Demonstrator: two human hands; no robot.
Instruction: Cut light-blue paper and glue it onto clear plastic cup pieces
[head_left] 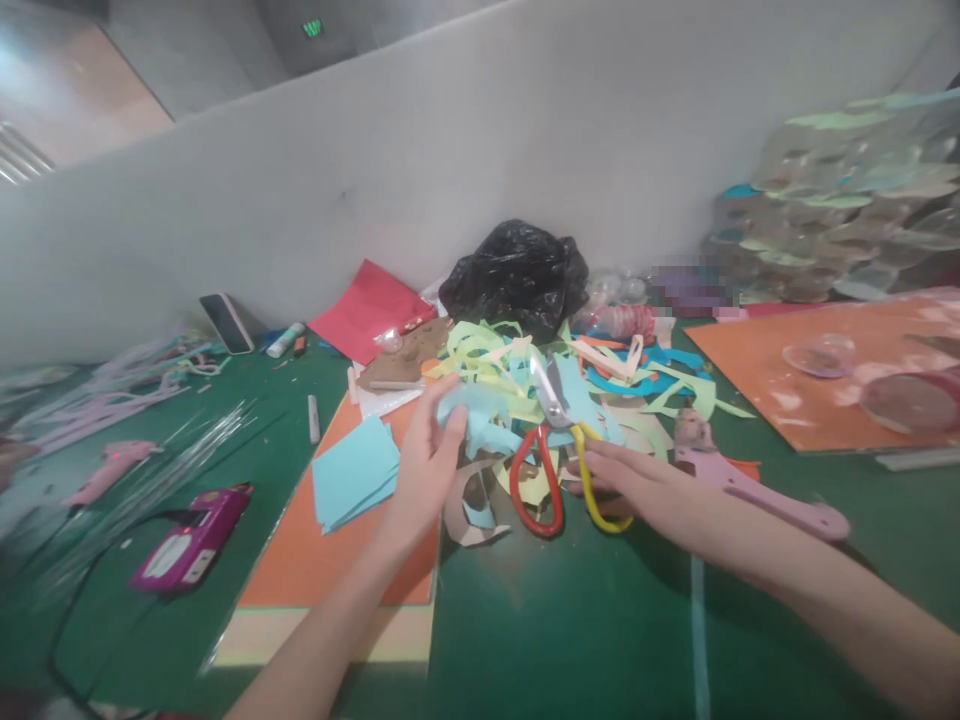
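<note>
My left hand (425, 462) reaches into a pile of paper scraps (517, 390) in green, yellow and light blue, with its fingers curled on a light blue scrap (480, 425). Scissors (551, 455) with one red and one yellow handle loop lie on the pile, blades pointing away. My right hand (637, 480) lies low on the green mat (570, 620), fingertips touching the yellow loop; whether it grips the loop is unclear.
A stack of light blue paper (354, 483) lies on orange card (315, 545) to the left. A pink glue gun (750, 480) sits right of my right hand. Behind the pile are a black plastic bag (517, 275) and red card (367, 310). A magenta device (191, 540) lies at left.
</note>
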